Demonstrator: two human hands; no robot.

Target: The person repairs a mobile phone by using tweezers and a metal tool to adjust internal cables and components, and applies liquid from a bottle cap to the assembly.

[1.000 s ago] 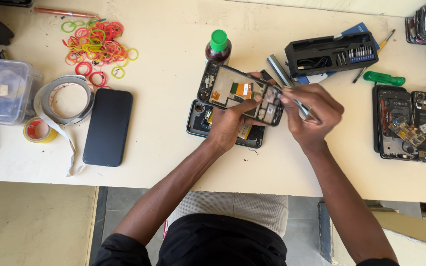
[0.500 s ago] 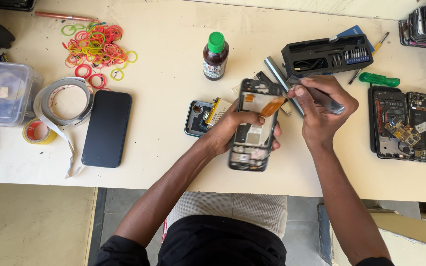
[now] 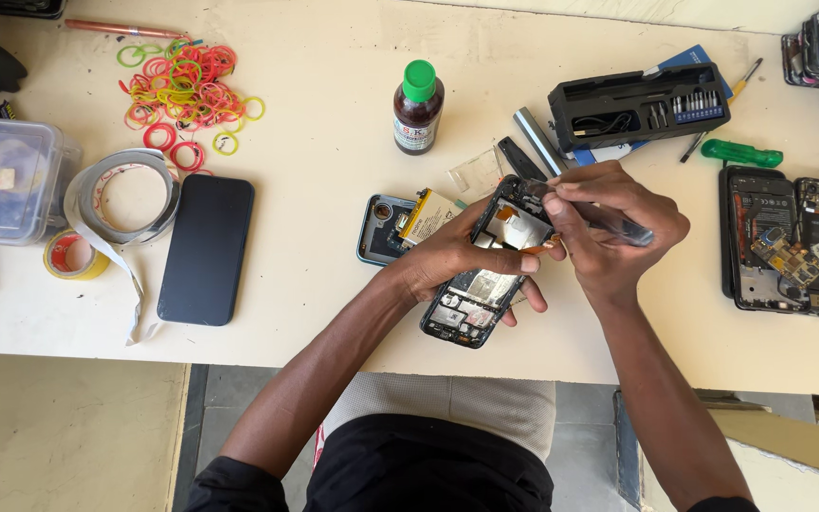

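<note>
Pale tabletop [image 3: 353,123] fills the view, its near edge running just above the person's lap.

The left hand [image 3: 457,251] grips an opened phone [image 3: 474,294] by its side, fingers wrapped underneath, holding it tilted above the table close to the near edge. The right hand [image 3: 609,228] is closed around a dark tool [image 3: 618,223], with the tip at the phone's upper end. Both hands hide the tool tip and most of the phone's upper half, so the exact contact point cannot be made out.

Just left of the phone lies a phone back [image 3: 386,228] with a battery [image 3: 428,216] resting on it, partly behind the left hand. A small bottle with a green cap [image 3: 418,107] stands further back. A bit case [image 3: 637,104] sits beyond the right hand. Two more opened phones [image 3: 789,242] lie well to the right; a stack at the top right corner is cut off by the frame.

To the left, a black phone [image 3: 206,246] lies face down beside tape rolls [image 3: 116,204]. Open tabletop remains between it and the phone back.
</note>
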